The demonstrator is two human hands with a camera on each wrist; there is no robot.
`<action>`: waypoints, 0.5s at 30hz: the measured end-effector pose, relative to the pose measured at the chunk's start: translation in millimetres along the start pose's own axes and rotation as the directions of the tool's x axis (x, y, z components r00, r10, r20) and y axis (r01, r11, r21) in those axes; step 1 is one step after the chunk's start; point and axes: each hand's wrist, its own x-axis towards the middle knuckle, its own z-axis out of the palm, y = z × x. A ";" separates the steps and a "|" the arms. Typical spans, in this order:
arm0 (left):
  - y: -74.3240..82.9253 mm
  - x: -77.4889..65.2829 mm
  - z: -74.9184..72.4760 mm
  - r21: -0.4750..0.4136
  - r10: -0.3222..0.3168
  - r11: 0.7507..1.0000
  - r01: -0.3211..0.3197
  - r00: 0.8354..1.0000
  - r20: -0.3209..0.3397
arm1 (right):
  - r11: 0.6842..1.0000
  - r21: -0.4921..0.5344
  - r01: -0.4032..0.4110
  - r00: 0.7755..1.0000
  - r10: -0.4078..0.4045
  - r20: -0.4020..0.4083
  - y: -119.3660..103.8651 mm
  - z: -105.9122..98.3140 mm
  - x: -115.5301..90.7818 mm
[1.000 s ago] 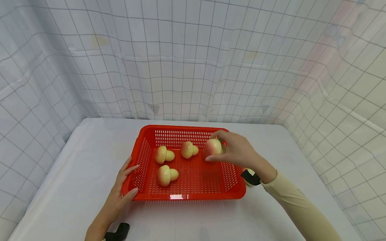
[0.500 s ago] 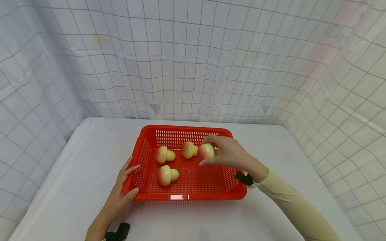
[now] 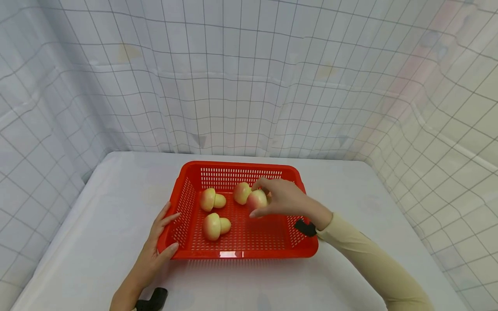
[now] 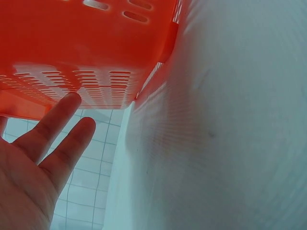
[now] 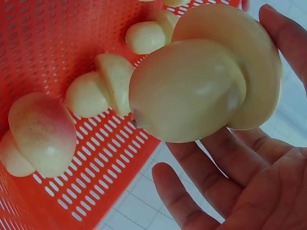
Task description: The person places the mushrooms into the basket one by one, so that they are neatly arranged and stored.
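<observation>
Pinched between the thumb and fingers of my right hand [image 3: 285, 197] is a toy mushroom [image 3: 257, 200] with a pink-and-yellow cap, held over the basket's right half. Its pale rounded stem faces the camera in the right wrist view. In the red basket [image 3: 237, 254] lie three similar mushrooms: one at the back left [image 3: 208, 200], one at the front left [image 3: 212, 226] and one at the back middle [image 3: 242, 193], partly overlapped by the held one. My left hand [image 3: 153, 246] rests at the basket's left rim, thumb and a finger over the edge, two other fingers [image 4: 72, 148] straight and spread outside.
A white cloth covers the table [image 3: 109, 207] under the basket. Behind and to the sides hang white checked curtains [image 3: 241, 86]. Black bands [image 3: 305, 227] sit at both wrists. A sliver of something yellowish shows under the right cuff, just outside the basket's right edge.
My right hand has carried its mushroom left and a little toward the front, close to the back middle mushroom. The left hand and the basket stay in place.
</observation>
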 end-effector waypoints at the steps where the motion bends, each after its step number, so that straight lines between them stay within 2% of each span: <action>1: 0.0 0.1 0.0 0.002 -0.001 1.000 0.001 1.000 -0.001 | 1.000 0.003 -0.005 1.000 0.004 0.013 -0.2 1.3 0.9; 15: -0.9 -1.4 -0.5 -0.023 -0.020 1.000 0.021 1.000 0.020 | 0.998 0.004 0.055 0.987 -0.055 0.152 4.4 23.5 15.1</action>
